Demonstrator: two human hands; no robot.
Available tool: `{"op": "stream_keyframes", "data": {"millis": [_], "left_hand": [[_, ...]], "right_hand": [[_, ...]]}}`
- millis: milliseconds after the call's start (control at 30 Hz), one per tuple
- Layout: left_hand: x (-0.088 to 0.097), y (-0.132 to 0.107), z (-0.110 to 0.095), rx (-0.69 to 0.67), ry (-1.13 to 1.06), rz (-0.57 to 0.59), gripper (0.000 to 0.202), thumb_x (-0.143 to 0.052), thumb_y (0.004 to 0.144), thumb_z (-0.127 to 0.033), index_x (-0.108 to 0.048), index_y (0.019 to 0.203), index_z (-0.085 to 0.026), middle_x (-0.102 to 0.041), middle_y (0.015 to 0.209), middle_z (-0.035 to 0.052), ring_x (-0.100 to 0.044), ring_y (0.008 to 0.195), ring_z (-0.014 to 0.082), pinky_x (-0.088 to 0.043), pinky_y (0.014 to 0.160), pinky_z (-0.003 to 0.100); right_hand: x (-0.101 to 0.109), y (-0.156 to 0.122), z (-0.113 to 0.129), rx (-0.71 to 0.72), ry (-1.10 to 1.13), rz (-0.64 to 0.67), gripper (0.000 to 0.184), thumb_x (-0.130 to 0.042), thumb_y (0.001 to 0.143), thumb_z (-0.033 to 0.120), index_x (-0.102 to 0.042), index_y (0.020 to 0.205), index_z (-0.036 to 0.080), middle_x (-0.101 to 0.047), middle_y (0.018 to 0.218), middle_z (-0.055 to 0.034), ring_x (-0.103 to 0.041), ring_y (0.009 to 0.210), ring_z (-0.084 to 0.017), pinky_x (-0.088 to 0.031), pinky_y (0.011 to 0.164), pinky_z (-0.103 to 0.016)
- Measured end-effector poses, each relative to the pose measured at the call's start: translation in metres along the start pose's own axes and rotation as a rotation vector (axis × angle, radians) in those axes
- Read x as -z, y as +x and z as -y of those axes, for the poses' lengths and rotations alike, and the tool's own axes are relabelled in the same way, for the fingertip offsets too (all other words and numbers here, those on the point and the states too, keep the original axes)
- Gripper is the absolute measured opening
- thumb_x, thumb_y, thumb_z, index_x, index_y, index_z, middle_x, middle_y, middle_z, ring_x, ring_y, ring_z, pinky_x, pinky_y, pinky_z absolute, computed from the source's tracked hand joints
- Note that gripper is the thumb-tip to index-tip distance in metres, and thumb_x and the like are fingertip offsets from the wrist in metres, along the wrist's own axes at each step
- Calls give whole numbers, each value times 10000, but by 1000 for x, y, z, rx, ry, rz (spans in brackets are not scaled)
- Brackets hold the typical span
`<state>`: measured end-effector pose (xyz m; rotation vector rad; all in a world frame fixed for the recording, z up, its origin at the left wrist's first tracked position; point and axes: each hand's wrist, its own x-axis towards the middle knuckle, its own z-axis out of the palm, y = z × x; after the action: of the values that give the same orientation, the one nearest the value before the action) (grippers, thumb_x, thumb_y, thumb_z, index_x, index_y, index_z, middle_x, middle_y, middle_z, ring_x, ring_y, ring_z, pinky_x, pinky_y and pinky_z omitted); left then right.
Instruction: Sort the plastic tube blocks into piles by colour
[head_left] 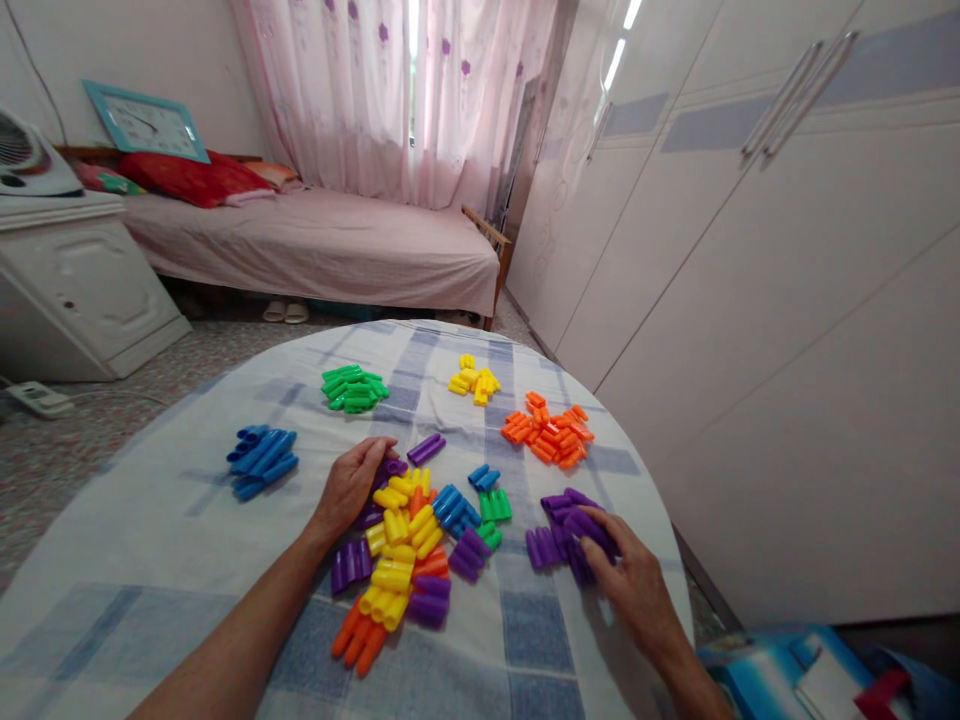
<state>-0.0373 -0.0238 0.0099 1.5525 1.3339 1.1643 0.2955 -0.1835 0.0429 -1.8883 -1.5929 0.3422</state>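
A mixed heap of small plastic tube pieces, joined side by side in short rows, lies in front of me, with yellow pieces (394, 575), orange pieces (360, 635), purple pieces (351, 565) and blue pieces (456, 510). At the heap's far left edge, my left hand (358, 485) has its fingers curled over a purple tube piece (393, 468), partly hidden. My right hand (626, 575) grips a purple tube piece (589, 528) between thumb and fingers, at the separate purple pile (546, 547) on the right.
Round the cloth-covered table (180, 570) lie single-colour piles: blue (262, 460), green (354, 390), yellow (476, 382) and orange (551, 432). Beyond stands a bed (337, 245). A white wardrobe (750, 350) lines the right side; a cabinet (90, 280) is at left.
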Motion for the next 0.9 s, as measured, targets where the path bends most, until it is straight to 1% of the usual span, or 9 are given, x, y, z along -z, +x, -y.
{"op": "stream_keyframes", "data": {"millis": [100,200,300,400,500,600,700,800,900], "left_hand": [[0,0,0,0,3,3,486,-428,821,-559,-656,961,-154,-696,831,50,-634,820,193,-470,793,309],[-1,0,1,6,-3,3,495,-429,817,-565,-654,966,-150,-692,831,52,-631,811,193,-474,781,307],[-1,0,0,15,-6,6,501,-431,815,-565,-649,975,-144,-690,840,59,-627,815,197,-480,769,306],[-1,-1,-2,16,2,8,497,-433,815,-564,-650,975,-147,-692,850,61,-628,825,200,-484,761,302],[0,-1,-4,10,8,0,491,-439,810,-567,-659,960,-154,-696,840,55,-635,818,197,-484,764,302],[0,-1,-3,22,-9,-5,496,-440,809,-570,-662,956,-151,-696,829,55,-639,801,198,-487,757,307],[0,-2,-2,33,-23,3,495,-441,811,-564,-661,962,-147,-696,830,58,-638,801,200,-488,757,312],[0,-1,-2,28,-30,4,476,-443,817,-551,-660,966,-155,-696,831,53,-636,816,197,-485,758,301],[-1,-1,-2,32,-41,7,466,-439,823,-544,-658,968,-160,-695,831,49,-635,816,194,-486,752,295]], "right_hand": [[-5,0,-16,48,-126,-66,336,-458,840,396,-595,1094,223,-614,1097,-66,-552,1052,-228,-432,920,-404],[-16,0,-20,88,-269,-166,462,-480,830,478,-528,1215,226,-515,1265,-95,-439,1203,-282,-369,976,-486],[-29,2,-16,96,-371,-129,638,-542,773,544,-441,1317,227,-378,1410,-105,-293,1315,-333,-321,1008,-532],[-38,4,-8,127,-438,-63,754,-617,704,545,-409,1352,219,-350,1434,-108,-268,1327,-355,-297,1027,-534],[-40,5,-3,152,-467,-21,670,-605,726,498,-456,1319,225,-391,1408,-105,-318,1304,-340,-292,1038,-518],[-34,10,-2,179,-439,8,589,-553,774,488,-474,1297,228,-424,1383,-102,-354,1287,-305,-306,1039,-491],[-24,32,-7,152,-368,-64,623,-504,801,526,-400,1341,232,-366,1425,-97,-323,1312,-282,-314,1039,-487],[-20,69,-20,79,-312,-172,650,-455,818,542,-322,1379,242,-301,1463,-96,-284,1336,-286,-297,1042,-518],[-27,107,-39,94,-303,-212,604,-392,842,499,-311,1384,245,-359,1421,-104,-324,1316,-279,-331,1025,-500]]}}
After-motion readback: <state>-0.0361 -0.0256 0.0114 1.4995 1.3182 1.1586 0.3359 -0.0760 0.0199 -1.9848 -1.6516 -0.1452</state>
